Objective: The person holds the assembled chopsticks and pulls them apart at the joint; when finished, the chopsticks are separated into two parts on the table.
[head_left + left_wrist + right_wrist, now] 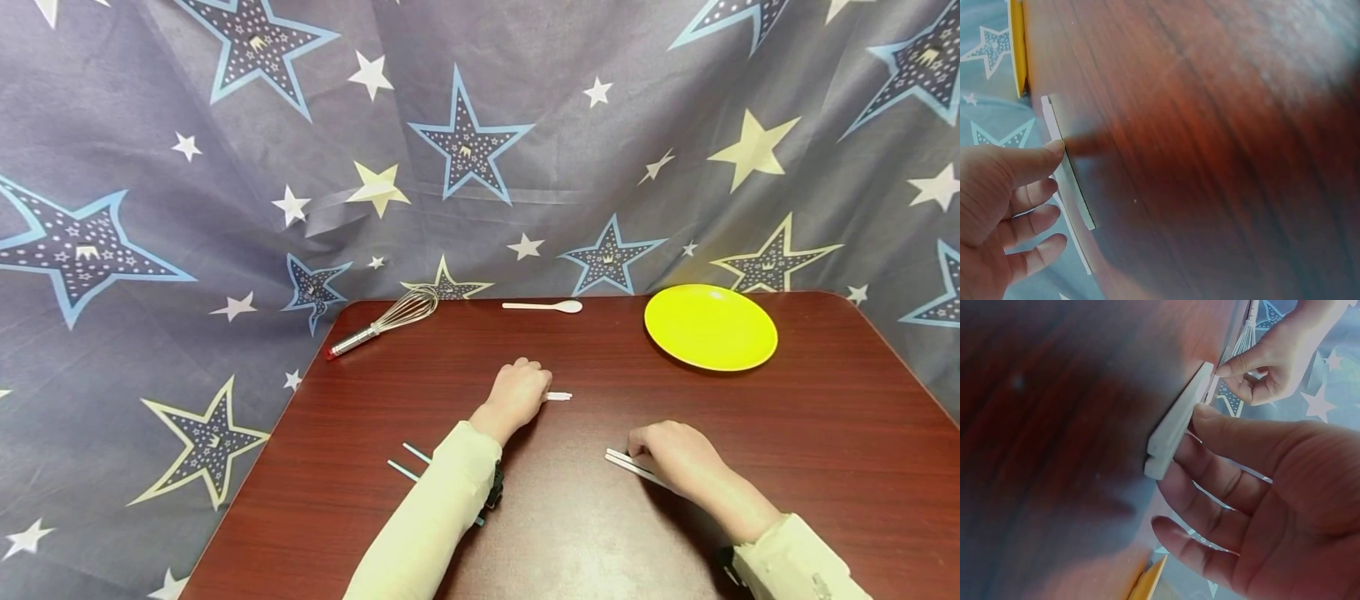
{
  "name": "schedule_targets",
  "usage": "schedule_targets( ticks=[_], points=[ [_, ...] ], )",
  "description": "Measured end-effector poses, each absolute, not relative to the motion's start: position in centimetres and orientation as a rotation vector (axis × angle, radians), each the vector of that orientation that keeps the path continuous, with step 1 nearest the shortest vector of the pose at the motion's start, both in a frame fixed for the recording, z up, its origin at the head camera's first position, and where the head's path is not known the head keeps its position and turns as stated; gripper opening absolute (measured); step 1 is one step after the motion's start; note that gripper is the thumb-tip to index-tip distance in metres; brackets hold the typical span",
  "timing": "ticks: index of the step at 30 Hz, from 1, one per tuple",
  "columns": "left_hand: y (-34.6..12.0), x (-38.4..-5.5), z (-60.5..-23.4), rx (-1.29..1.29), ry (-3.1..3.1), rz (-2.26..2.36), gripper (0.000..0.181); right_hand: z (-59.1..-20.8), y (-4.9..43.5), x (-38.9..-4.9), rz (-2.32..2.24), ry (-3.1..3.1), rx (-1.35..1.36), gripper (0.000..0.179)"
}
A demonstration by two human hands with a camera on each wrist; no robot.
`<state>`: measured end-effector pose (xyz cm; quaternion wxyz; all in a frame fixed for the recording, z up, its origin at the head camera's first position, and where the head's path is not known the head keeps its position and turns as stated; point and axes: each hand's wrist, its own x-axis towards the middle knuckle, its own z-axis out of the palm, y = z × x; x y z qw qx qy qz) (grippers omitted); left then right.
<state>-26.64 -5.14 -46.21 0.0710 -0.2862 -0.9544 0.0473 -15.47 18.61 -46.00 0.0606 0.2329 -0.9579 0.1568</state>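
My left hand, near the middle of the table, pinches a pair of white chopsticks between thumb and fingers. In the left wrist view those chopsticks lie nearly side by side, the thumb tip on one of them and the other fingers loosely bent. Closer to me on the right, my right hand holds a second white pair low over the table. The right wrist view shows this pair at the thumb and fingertips. Two blue chopsticks lie partly hidden beneath my left forearm.
A whisk with a red handle end lies at the far left of the brown table. Along the back edge is a white spoon. A yellow plate sits at the back right. A star-patterned cloth hangs behind.
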Motion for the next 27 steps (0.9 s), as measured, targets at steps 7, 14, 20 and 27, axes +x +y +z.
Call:
schedule_targets(
  ticks=[7, 14, 20, 27],
  points=[
    [-5.24, -26.74, -46.44, -0.857, -2.877, 0.143, 0.014, -46.00, 18.63, -15.44, 0.478, -2.916, 0.716, 0.026],
    [-5.16, -26.80, -46.42, -0.850, -2.875, 0.151, 0.012, -46.13, 18.60, -15.48, 0.483, -2.923, 0.717, 0.024],
    [-5.25, -26.71, -46.32, -0.852, -2.871, 0.143, 0.013, -46.06, 18.58, -15.53, 0.484, -2.928, 0.709, 0.023],
    [-5.68, -26.27, -46.01, -0.881, -2.842, 0.082, 0.012, -45.94, 18.63, -15.37, 0.487, -2.925, 0.687, 0.024]
  ],
)
